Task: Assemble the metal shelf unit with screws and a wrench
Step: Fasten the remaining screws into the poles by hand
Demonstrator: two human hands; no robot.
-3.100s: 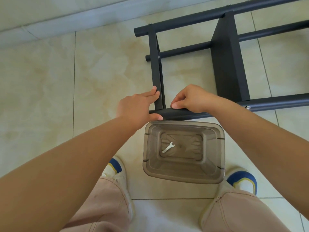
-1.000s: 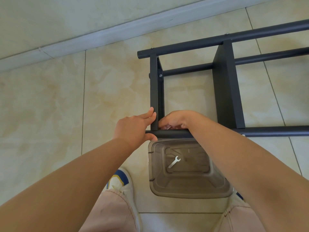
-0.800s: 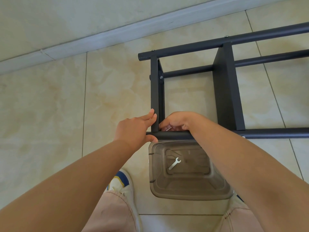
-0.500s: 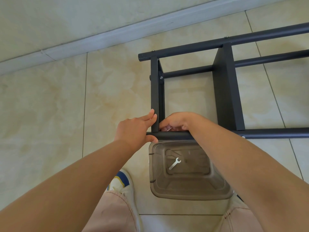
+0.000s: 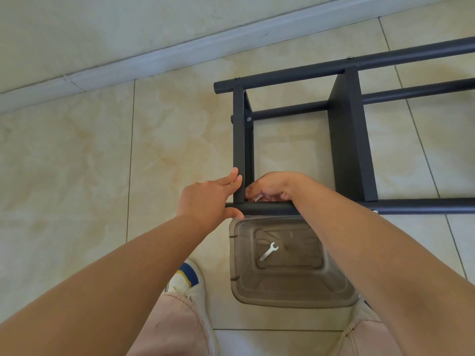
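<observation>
Two hands meet at the frame's centre on the dark metal shelf unit, which lies on the tiled floor across the upper right; the left hand grasps its near tube; the right hand pinches something small, unclear; a wrench lies in the clear bin below.

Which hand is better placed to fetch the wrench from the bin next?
Right, probably. The left hand braces the shelf frame at its corner, while the right hand only pinches something small there, directly above the bin holding the wrench.
</observation>
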